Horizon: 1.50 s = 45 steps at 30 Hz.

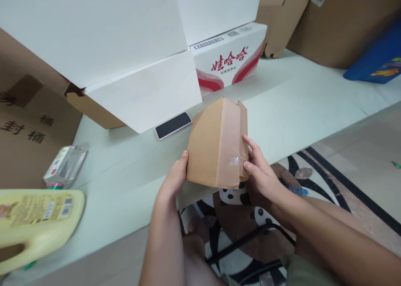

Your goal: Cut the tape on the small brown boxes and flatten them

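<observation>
A small brown cardboard box [205, 146] is held tilted between my two hands, over the near edge of the pale table. My left hand [177, 171] grips its left side, with the thumb showing at the edge and the other fingers hidden behind. On the right, my right hand [260, 167] has its thumb and a finger against the flap side, close to a shiny bit of clear tape [234, 161]. The flap on that side stands slightly raised. Just behind the box, a dark-faced phone-like slab [173, 125] with a light rim lies flat on the table.
White cartons [150, 92] stand along the back, one with red print [230, 62]. Larger brown boxes [347, 27] and a blue container [376, 60] are at the right. On the left are a yellow jug [40, 219], a clear bottle [67, 165] and a printed carton [28, 131].
</observation>
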Available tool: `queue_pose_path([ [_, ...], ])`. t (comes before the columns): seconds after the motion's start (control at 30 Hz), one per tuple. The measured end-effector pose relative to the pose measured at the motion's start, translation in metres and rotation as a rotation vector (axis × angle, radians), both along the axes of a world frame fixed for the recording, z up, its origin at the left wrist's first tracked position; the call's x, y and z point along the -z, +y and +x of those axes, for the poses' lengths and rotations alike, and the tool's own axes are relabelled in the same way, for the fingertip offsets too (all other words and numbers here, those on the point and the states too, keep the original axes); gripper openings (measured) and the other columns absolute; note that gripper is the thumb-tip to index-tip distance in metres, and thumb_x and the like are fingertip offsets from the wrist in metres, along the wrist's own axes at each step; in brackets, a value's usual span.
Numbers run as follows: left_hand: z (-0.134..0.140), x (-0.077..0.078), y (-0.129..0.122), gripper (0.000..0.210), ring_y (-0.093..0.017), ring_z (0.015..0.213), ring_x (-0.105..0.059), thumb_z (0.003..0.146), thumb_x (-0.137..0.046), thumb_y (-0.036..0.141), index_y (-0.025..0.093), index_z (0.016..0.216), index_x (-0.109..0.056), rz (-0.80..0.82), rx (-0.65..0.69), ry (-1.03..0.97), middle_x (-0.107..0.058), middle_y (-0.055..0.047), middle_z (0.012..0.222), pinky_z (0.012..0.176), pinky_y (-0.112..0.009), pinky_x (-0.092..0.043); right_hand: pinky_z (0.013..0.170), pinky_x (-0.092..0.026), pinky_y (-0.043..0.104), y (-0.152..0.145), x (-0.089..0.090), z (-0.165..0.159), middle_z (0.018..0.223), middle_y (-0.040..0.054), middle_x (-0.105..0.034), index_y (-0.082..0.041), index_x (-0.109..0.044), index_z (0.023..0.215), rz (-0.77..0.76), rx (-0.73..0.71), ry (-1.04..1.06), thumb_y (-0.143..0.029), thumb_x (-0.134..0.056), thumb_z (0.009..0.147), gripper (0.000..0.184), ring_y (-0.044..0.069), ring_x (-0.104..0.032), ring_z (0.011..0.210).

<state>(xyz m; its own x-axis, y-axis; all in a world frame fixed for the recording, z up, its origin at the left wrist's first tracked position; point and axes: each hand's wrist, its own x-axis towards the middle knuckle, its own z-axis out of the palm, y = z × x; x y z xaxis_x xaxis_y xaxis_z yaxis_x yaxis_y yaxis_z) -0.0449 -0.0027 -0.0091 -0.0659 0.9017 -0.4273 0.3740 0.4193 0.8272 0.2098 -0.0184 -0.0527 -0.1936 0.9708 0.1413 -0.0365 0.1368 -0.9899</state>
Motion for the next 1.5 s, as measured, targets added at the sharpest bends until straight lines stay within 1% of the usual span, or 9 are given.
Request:
queue_pose_path([
  [0.13,0.0012,-0.0018,0.0000,0.075,-0.032,0.143,-0.049,0.095,-0.030,0.071,0.018,0.123,-0.074,0.006,-0.003,0.003,-0.067,-0.010,0.139,0.117,-0.042,-0.039,0.125,-0.028,0.057,0.0001,-0.0010,0.0002,0.166,0.0052,-0.033,-0.038,-0.027,0.157,0.002,0.004,-0.020,-0.050,-0.047,0.100,0.062,0.029,-0.035,0.152],
  [0.37,0.0025,-0.0041,-0.0002,0.077,-0.030,0.136,-0.056,0.096,-0.025,0.070,0.017,0.128,-0.070,0.024,0.040,0.048,-0.065,-0.010,0.141,0.115,-0.039,-0.041,0.125,-0.028,0.057,0.0005,-0.0022,0.0000,0.165,0.0069,-0.034,-0.035,-0.026,0.157,-0.009,0.004,-0.014,-0.050,-0.048,0.099,0.064,0.029,-0.035,0.150],
  [0.57,0.0017,0.0005,0.0005,0.079,-0.033,0.134,-0.058,0.093,-0.029,0.074,0.015,0.120,-0.075,0.001,0.005,0.021,-0.071,-0.013,0.133,0.113,-0.042,-0.042,0.126,-0.026,0.059,0.0004,-0.0004,0.0005,0.165,0.0067,-0.032,-0.036,-0.024,0.157,-0.004,0.005,-0.037,-0.051,-0.045,0.100,0.063,0.030,-0.034,0.151],
  [0.67,0.0025,0.0014,0.0010,0.077,-0.033,0.130,-0.061,0.093,-0.031,0.072,0.015,0.116,-0.076,0.000,0.001,0.004,-0.073,-0.013,0.127,0.112,-0.043,-0.043,0.127,-0.024,0.059,0.0006,0.0025,0.0004,0.167,0.0052,-0.029,-0.037,-0.023,0.158,0.006,0.027,-0.068,-0.052,-0.043,0.100,0.063,0.029,-0.029,0.154],
  [0.77,0.0030,0.0018,0.0013,0.075,-0.033,0.130,-0.060,0.094,-0.032,0.071,0.016,0.117,-0.076,0.015,-0.002,-0.009,-0.073,-0.012,0.129,0.113,-0.043,-0.042,0.127,-0.024,0.058,0.0007,0.0050,0.0000,0.169,0.0029,-0.026,-0.039,-0.021,0.159,-0.006,0.029,-0.066,-0.052,-0.042,0.101,0.063,0.029,-0.027,0.156],
  [1.1,0.0021,0.0019,0.0020,0.076,-0.033,0.130,-0.060,0.093,-0.033,0.073,0.015,0.116,-0.076,0.005,-0.005,-0.005,-0.070,-0.013,0.134,0.115,-0.044,-0.040,0.125,-0.028,0.059,0.0009,0.0070,-0.0001,0.170,-0.0011,-0.026,-0.042,-0.022,0.159,-0.022,0.027,-0.055,-0.050,-0.043,0.100,0.063,0.029,-0.028,0.155],
  [1.17,0.0021,0.0016,0.0022,0.077,-0.033,0.130,-0.060,0.093,-0.032,0.073,0.015,0.116,-0.076,0.012,-0.001,0.004,-0.070,-0.013,0.134,0.114,-0.044,-0.041,0.125,-0.029,0.058,0.0010,0.0061,0.0001,0.170,-0.0009,-0.026,-0.042,-0.021,0.159,-0.019,0.025,-0.066,-0.049,-0.043,0.101,0.063,0.028,-0.028,0.155],
  [1.37,0.0031,0.0006,0.0019,0.076,-0.032,0.127,-0.063,0.094,-0.029,0.071,0.015,0.119,-0.075,0.027,0.020,0.021,-0.071,-0.013,0.132,0.112,-0.043,-0.044,0.127,-0.024,0.058,0.0008,0.0045,0.0010,0.170,0.0002,-0.026,-0.041,-0.022,0.159,-0.017,0.021,-0.065,-0.048,-0.043,0.101,0.062,0.028,-0.027,0.156],
  [1.5,0.0030,0.0012,0.0014,0.079,-0.033,0.125,-0.064,0.094,-0.027,0.072,0.014,0.118,-0.075,0.030,0.028,0.038,-0.071,-0.014,0.131,0.111,-0.042,-0.044,0.127,-0.026,0.058,0.0007,0.0044,0.0010,0.169,0.0004,-0.026,-0.042,-0.021,0.159,-0.017,0.019,-0.076,-0.049,-0.042,0.101,0.062,0.029,-0.027,0.156],
])
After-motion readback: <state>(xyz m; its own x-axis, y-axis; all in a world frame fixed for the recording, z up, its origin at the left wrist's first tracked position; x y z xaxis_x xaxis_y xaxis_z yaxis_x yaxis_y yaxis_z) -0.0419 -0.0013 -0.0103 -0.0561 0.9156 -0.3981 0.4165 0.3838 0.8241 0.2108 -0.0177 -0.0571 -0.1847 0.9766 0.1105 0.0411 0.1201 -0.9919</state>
